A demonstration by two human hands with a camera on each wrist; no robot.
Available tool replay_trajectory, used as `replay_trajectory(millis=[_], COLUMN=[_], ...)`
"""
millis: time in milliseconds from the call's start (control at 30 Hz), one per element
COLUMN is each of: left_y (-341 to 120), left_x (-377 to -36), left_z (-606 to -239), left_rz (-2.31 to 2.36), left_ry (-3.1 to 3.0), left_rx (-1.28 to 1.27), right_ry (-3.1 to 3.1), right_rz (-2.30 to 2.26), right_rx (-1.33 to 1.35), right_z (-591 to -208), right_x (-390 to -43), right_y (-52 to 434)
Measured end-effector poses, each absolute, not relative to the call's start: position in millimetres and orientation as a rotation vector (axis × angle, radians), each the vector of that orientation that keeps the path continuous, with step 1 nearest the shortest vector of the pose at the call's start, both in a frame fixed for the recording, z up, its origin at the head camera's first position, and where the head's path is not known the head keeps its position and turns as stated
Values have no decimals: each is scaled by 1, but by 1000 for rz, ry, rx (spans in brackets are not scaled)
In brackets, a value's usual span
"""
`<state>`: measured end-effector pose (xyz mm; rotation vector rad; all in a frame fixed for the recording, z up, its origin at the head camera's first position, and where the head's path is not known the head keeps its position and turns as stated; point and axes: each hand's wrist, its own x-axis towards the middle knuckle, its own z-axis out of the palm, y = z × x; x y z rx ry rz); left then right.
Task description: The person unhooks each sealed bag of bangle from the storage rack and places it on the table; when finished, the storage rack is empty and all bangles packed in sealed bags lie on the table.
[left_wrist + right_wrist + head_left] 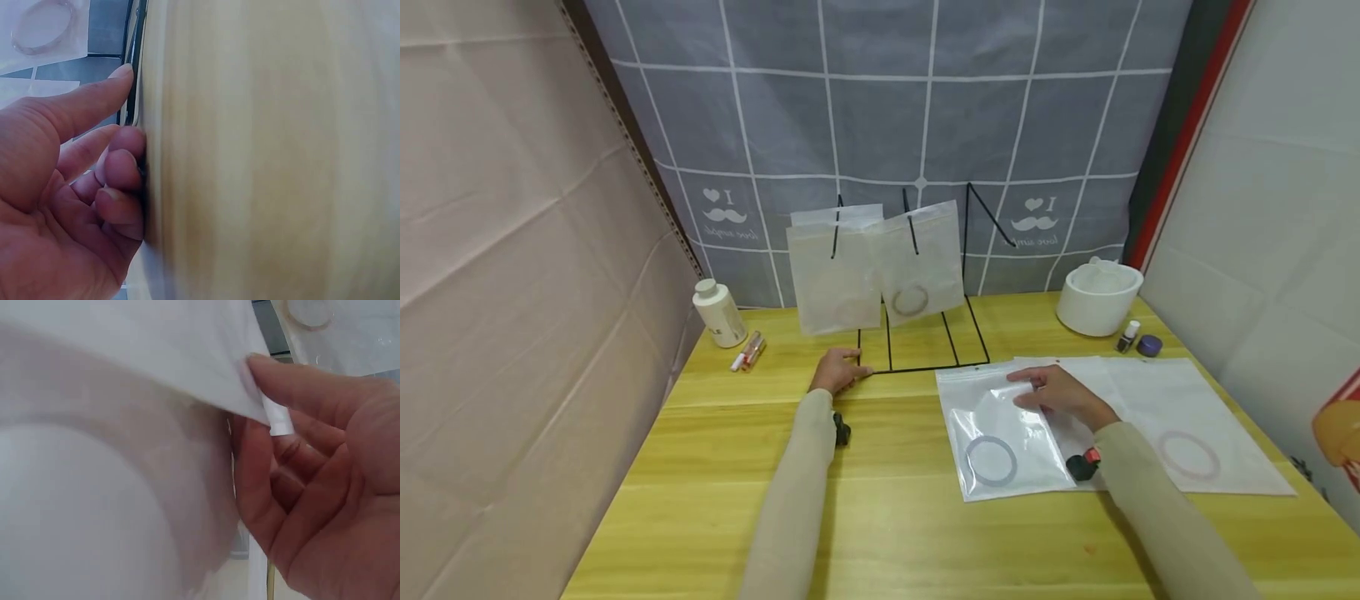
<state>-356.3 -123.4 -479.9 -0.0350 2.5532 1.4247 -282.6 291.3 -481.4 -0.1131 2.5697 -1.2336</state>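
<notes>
Yellow wooden table (880,517) before a grey grid curtain (880,100): head view, left hand (838,371) on the corner of a black wire rack (925,350) hung with two pouches, right hand (1060,396) flat on a clear pouch (1003,433) holding a ring. Left wrist view: left hand (75,206), fingers (122,169) curled against the table edge and rack wire, forefinger straight. Right wrist view: right hand (319,475), thumb and fingers pinching the pouch's (156,362) edge
</notes>
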Motion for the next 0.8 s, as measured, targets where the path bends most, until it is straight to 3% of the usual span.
replay_trajectory(millis=[800], left_y=[-124], left_x=[-358], left_z=[-481], left_rz=[1449], left_ry=[2513], left_rx=[-67], right_ry=[2620], right_rz=[-1014], right_rx=[-127], right_z=[-472], right_x=[-273], right_y=[285])
